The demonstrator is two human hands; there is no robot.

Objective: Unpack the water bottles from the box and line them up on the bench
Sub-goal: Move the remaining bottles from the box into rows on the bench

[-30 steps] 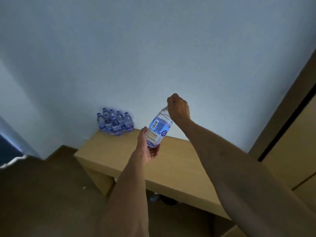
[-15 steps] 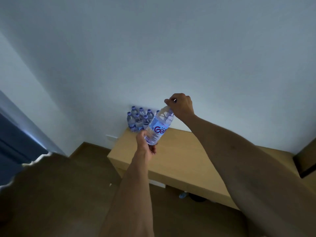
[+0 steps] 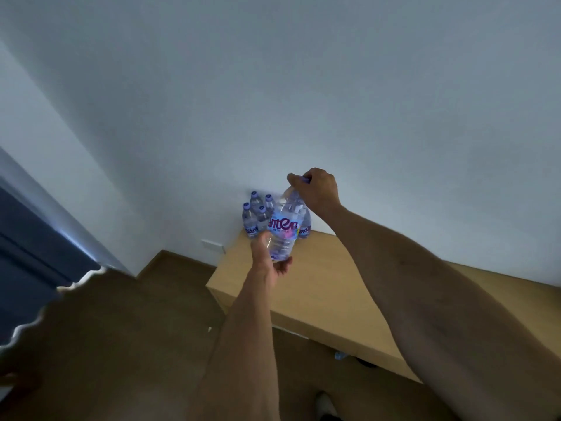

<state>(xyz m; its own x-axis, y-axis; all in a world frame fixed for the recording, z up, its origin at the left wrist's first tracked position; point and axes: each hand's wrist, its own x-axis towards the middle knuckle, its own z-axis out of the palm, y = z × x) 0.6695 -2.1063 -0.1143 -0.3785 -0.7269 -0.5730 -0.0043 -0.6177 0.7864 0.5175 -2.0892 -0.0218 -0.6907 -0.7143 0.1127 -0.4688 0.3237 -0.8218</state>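
Pale wall (image 3: 334, 86) fills the upper field from 9 o'clock through 3 o'clock. Wooden floor (image 3: 127, 344) occupies the lower left, toward 7 o'clock. A light wooden bench (image 3: 328, 287) runs from the centre toward 4 o'clock, its far end against the wall. A dark blue panel (image 3: 27, 253) lies at 9 o'clock, beside a white wavy edge whose nature cannot be told.

The right forearm enters from 4 o'clock, the left from 6 o'clock; both converge just above centre. The right hand (image 3: 318, 189) has its fingers curled round the cap end of the held water bottle (image 3: 283, 232), grasping it at the top. The left hand (image 3: 268, 259) cradles the base of the same bottle, thumb up one side and fingers curled beneath. The bottle is clear with a blue label, tilted, its cap toward 1 o'clock, held in the air over the bench's far end.

Directly behind it, at 12 o'clock from the left hand, a cluster of bottles (image 3: 255, 217) stands upright on the bench's far corner, touching one another near the wall. A white wall socket (image 3: 213, 246) sits low on the wall at 9 o'clock from the cluster.
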